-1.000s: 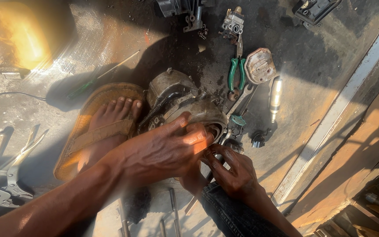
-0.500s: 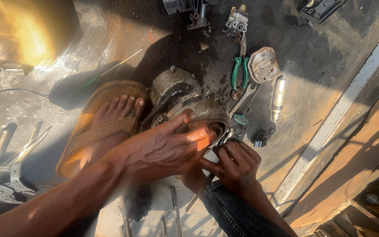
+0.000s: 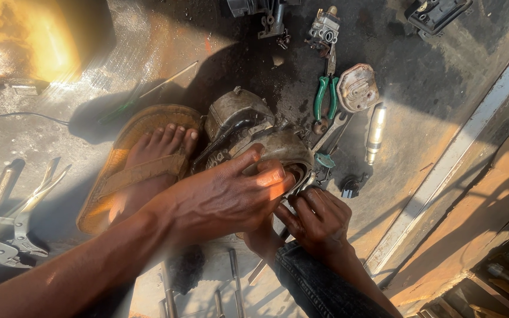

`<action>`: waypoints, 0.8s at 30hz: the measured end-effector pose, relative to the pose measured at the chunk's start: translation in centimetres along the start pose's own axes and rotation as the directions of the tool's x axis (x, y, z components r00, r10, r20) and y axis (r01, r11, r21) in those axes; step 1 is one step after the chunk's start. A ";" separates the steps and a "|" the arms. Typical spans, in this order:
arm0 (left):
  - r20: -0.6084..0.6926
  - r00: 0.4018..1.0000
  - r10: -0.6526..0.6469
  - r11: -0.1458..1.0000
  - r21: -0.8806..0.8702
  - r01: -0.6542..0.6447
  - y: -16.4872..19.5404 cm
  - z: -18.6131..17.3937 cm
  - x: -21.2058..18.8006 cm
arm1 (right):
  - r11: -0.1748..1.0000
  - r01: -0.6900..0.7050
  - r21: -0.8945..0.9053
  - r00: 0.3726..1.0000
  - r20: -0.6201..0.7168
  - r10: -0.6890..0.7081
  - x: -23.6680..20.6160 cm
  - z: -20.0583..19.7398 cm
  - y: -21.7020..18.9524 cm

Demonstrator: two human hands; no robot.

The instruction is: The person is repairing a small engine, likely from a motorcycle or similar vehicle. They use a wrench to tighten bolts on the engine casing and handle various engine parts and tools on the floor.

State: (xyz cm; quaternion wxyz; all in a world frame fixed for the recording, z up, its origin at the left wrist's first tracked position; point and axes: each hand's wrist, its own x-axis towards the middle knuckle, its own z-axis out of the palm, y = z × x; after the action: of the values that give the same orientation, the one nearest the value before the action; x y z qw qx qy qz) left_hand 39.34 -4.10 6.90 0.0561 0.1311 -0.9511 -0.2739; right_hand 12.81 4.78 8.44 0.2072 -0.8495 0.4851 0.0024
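Note:
A grimy metal engine casing [image 3: 248,126] lies on the oily floor in the middle of the head view. My left hand [image 3: 222,197] lies over its near end, fingers wrapped around the round opening [image 3: 298,168]. My right hand [image 3: 319,221] is just below that opening, fingers curled against the rim; whether it pinches a small part is hidden. My foot in a tan sandal [image 3: 142,162] presses against the casing's left side.
Green-handled pliers [image 3: 327,94], a rusty oval cover [image 3: 357,88], a spanner [image 3: 332,131] and a silver cylinder [image 3: 376,132] lie beyond the casing. Locking pliers [image 3: 16,227] rest at far left. Metal rods [image 3: 234,277] lie near my knee. A pale rail [image 3: 460,153] runs diagonally at right.
My two hands have shifted slightly on the casing's round opening; the left fingers now curl further over the rim. The view has drifted a little.

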 end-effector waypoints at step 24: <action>-0.004 1.000 0.011 1.000 -0.013 -0.011 -0.7 -0.3 -0.6 | 0.971 0.237 0.024 0.970 -0.054 -0.235 1.0 -1.5 -0.8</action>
State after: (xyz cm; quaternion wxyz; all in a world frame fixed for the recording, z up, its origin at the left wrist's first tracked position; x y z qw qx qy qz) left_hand 40.12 -4.63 6.80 0.0602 0.1260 -0.9500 -0.2793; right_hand 13.68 3.73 9.90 0.2062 -0.8978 0.3857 -0.0512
